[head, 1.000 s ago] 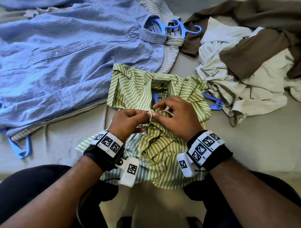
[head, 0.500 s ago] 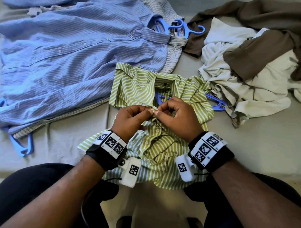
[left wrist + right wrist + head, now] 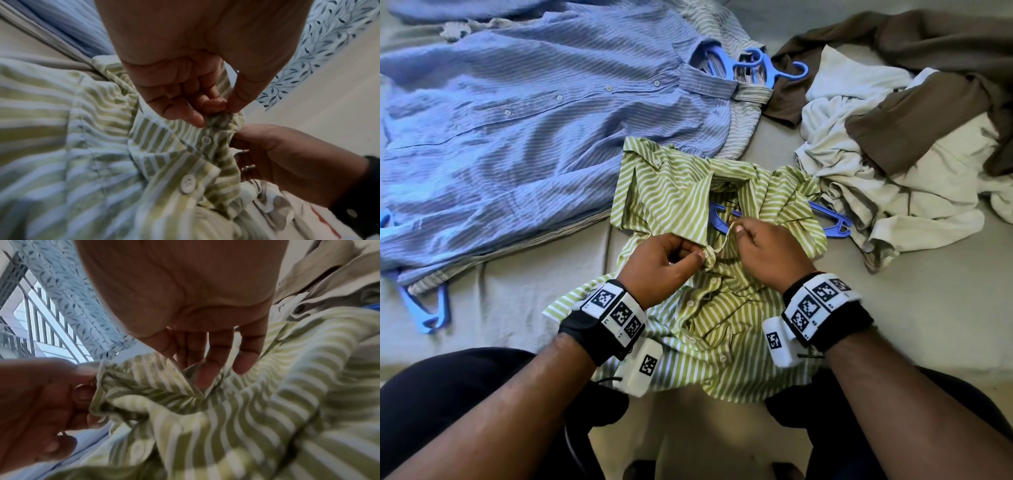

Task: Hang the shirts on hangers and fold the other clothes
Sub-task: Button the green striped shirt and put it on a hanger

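Setting: grey sheet (image 3: 893, 308) covers the surface, with a leaf-print curtain (image 3: 320, 53) and a barred window (image 3: 30, 318) in the background.
Green shirt (image 3: 681, 192): lies crumpled at the near edge, directly before the person, over a blue hanger (image 3: 828, 222).
Left hand (image 3: 657, 263): pinches the placket top between thumb and forefinger.
Right hand (image 3: 767, 250): pinches the opposite edge, just beside the left.
Buttons (image 3: 188, 183): two white ones below the pinch are fastened.
Blue shirt (image 3: 517, 137): lies spread at left on its own hanger (image 3: 767, 68).
Pile (image 3: 911, 137): brown and cream clothes lie at right, unfolded.
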Action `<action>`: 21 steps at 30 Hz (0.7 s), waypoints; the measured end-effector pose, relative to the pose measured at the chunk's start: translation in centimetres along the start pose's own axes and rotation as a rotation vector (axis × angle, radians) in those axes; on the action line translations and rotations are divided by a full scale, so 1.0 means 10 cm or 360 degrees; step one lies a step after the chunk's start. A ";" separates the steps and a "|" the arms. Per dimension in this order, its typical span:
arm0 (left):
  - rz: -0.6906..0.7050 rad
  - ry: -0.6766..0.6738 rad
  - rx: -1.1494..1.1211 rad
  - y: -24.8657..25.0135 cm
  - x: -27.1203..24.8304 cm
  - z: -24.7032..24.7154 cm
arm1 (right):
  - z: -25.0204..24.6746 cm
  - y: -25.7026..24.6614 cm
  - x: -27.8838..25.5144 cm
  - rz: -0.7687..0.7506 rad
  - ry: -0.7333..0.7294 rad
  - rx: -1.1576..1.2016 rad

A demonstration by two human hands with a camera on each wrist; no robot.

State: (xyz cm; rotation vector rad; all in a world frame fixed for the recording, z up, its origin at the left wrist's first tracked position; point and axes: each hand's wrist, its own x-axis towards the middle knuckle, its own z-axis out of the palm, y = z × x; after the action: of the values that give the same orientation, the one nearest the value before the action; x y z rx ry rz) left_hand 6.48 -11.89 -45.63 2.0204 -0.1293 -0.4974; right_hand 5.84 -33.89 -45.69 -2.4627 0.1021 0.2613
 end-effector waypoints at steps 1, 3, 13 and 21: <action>0.0036 -0.0016 0.0155 -0.01 -0.01 -0.01 | 0.06 -0.01 -0.02 -0.0032 -0.0030 -0.0092; 0.0108 -0.0048 0.0442 -0.03 -0.05 -0.01 | 0.13 -0.05 -0.04 -0.0044 0.0013 -0.0237; 0.0299 -0.0271 0.0741 -0.06 -0.21 0.08 | 0.17 -0.01 0.02 0.0349 -0.0206 -0.0822; 0.0400 -0.0316 0.0741 -0.15 -0.26 0.07 | 0.11 -0.06 0.02 0.0405 -0.0280 -0.0948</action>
State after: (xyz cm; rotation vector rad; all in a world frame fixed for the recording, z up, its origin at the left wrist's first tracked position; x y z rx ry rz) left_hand 3.66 -10.98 -46.51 2.3553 -0.6641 -0.5409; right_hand 5.91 -32.72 -46.20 -2.9982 0.2996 0.7031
